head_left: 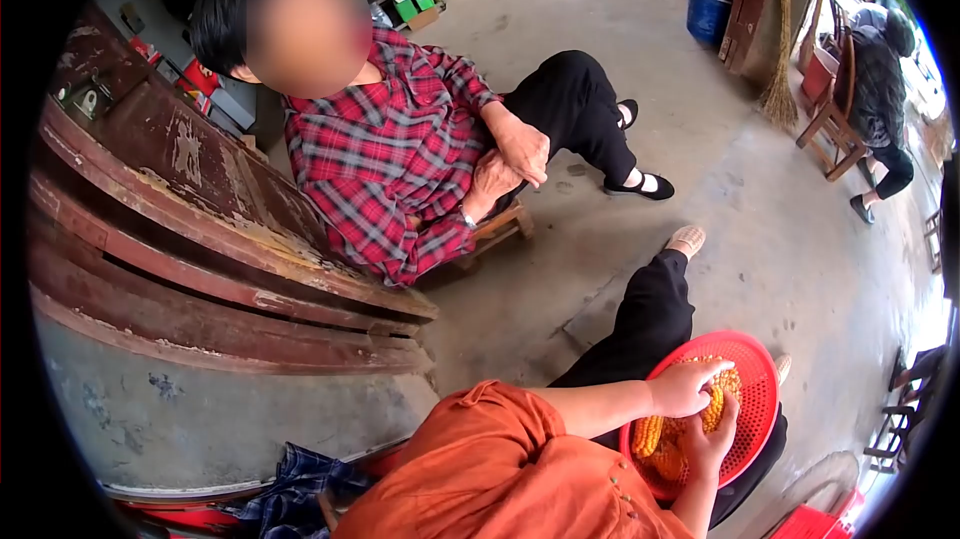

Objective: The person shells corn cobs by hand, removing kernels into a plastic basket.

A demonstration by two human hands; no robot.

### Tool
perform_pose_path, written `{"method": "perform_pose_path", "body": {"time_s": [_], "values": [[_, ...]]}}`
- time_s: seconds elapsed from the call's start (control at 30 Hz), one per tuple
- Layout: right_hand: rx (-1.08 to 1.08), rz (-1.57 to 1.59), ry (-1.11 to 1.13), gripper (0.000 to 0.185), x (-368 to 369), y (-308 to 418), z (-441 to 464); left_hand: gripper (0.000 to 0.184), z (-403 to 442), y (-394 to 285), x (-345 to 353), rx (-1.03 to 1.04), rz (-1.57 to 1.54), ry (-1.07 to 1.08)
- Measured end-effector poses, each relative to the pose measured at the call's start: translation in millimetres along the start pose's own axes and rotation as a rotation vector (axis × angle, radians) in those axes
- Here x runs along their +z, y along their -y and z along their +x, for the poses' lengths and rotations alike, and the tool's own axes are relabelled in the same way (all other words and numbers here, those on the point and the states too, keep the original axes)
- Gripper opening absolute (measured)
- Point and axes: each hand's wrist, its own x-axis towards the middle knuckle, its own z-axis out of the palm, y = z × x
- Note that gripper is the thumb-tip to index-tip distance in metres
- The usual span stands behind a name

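Note:
A red perforated plastic basket (768, 389) rests on my lap. Over it, my left hand (688, 386) is closed on the upper part of a yellow corn cob (714, 411), fingers pressed against the kernels. My right hand (711, 442) grips the same cob from below and the side, its fingers wrapped round it. Another corn cob (648, 436) lies in the basket at the left rim. Beside it are orange-yellow kernels (668, 460), partly hidden by my right hand.
A person in a plaid shirt (400, 139) sits opposite, hands together, beside a worn wooden door (190, 159). Farther off stand a blue bucket (708, 11), a straw broom (780, 89) and a wooden chair (838, 129) near another person (880, 89). A red plastic object (815, 522) is at lower right.

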Motion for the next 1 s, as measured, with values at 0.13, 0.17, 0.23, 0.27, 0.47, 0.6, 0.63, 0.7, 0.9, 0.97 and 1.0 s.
{"method": "perform_pose_path", "body": {"time_s": [0.13, 0.17, 0.23, 0.27, 0.47, 0.6, 0.63, 0.7, 0.9, 0.97, 1.0], "values": [[0.048, 0.158, 0.022, 0.055, -3, -14, 1, 0.068, 1, -7, -8, -0.029, -0.068, 0.060], [0.058, 0.218, 0.029, 0.055, -2, -17, 2, 0.069, 1, -8, -10, -0.030, -0.085, 0.087], [0.092, 0.256, 0.040, 0.057, -6, -11, 2, 0.070, 2, -9, -13, -0.027, -0.088, 0.090], [0.091, 0.259, 0.071, 0.058, -8, -11, 3, 0.070, 2, -8, -13, -0.007, -0.098, 0.108], [0.254, 0.491, 0.197, 0.059, -17, -8, 3, 0.067, 6, -22, -32, -0.052, -0.118, 0.233], [0.224, 0.567, 0.341, 0.066, -29, -4, 13, 0.062, 6, -18, -33, -0.121, -0.117, 0.320], [0.218, 0.506, 0.358, 0.066, -31, -5, 14, 0.062, 5, -15, -30, -0.080, -0.091, 0.290], [0.214, 0.447, 0.376, 0.065, -31, -7, 15, 0.059, 5, -12, -29, -0.077, -0.081, 0.283], [0.188, 0.360, 0.360, 0.064, -26, -8, 16, 0.048, 7, -9, -29, -0.055, -0.183, 0.293], [0.189, 0.428, 0.384, 0.064, -27, -14, 16, 0.045, 9, -13, -33, -0.063, -0.165, 0.308], [0.190, 0.428, 0.384, 0.064, -28, -20, 15, 0.045, 9, -16, -34, -0.064, -0.165, 0.308]]}}
